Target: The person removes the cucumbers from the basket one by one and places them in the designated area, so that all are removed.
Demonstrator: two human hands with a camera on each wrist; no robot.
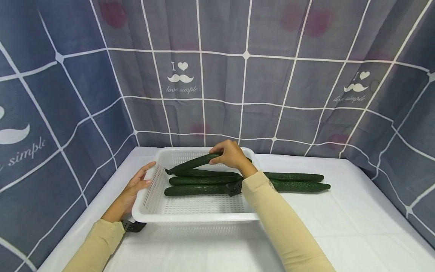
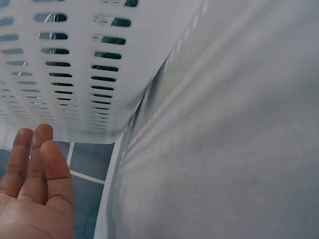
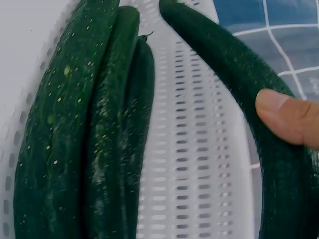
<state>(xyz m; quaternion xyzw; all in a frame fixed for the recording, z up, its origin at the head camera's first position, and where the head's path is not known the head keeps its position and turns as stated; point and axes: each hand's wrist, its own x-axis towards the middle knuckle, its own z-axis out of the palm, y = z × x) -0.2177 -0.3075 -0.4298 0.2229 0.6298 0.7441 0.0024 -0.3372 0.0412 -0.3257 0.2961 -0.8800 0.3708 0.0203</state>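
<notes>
A white perforated plastic basket [image 1: 195, 218] holds three long dark green cucumbers lying side by side, the front one a cucumber [image 1: 195, 190] with pale specks. My right hand [image 1: 232, 155] grips a curved cucumber [image 1: 192, 164] above the basket's back part, its left end slanting down. In the right wrist view the thumb [image 3: 284, 114] presses on this cucumber, while the other fingers are hidden. My left hand [image 1: 130, 192] is at the basket's left side, fingers extended along the wall. The left wrist view shows those fingers [image 2: 59, 174] straight beside the slotted wall.
Right of the basket, two more cucumbers, a rear cucumber [image 1: 293, 176] and a front cucumber [image 1: 302, 186], lie on the white tabletop [image 1: 353, 211]. A grey-blue checked curtain [image 1: 221, 83] surrounds the table at the back and sides.
</notes>
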